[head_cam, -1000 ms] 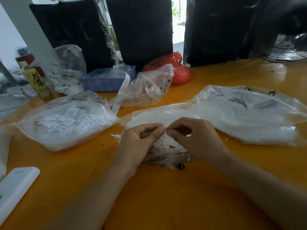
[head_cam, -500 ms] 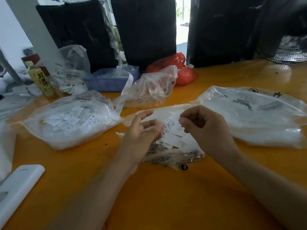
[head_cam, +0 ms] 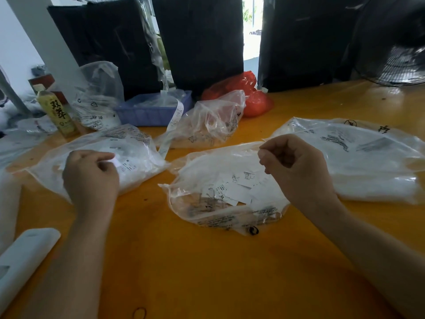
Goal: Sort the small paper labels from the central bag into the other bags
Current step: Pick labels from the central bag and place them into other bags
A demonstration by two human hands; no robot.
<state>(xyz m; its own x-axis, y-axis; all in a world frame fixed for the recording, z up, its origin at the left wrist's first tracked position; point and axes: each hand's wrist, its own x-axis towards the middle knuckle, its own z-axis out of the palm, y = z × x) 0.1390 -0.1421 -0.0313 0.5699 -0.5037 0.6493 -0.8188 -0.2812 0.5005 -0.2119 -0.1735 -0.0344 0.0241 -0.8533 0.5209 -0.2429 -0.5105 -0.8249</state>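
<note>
Right, status from the head cam:
step: I read it as dropping 1 sorted label into the left bag (head_cam: 96,157), then back to the central bag (head_cam: 230,192) for the next.
left hand (head_cam: 92,176): over the left bag, fingers (head_cam: 104,166) curled; a small white label (head_cam: 117,162) sits at the fingertips. Looks pinched, though I can't tell if it's already let go.
right hand (head_cam: 296,169): raised over the central bag's far edge, fingers curled in, thumb to forefinger. May be pinching the plastic film or a label; too small to tell.
labels: loose pile (head_cam: 239,187) visible through the central bag, plenty left, so I'd judge the task far from done.
other bags: right bag (head_cam: 358,157) lying flat beside the central one; a crumpled clear bag (head_cam: 207,123) behind it.
how to do it well: I'd get the label fully past the left bag's mouth before releasing, not onto the film on top.
also: hold the central bag's opening up with the right hand so the next pick is 1 label, not a clump.
risk: light paper, thin plastic; a label could cling to the fingers or slide onto the orange surface (head_cam: 207,272).
</note>
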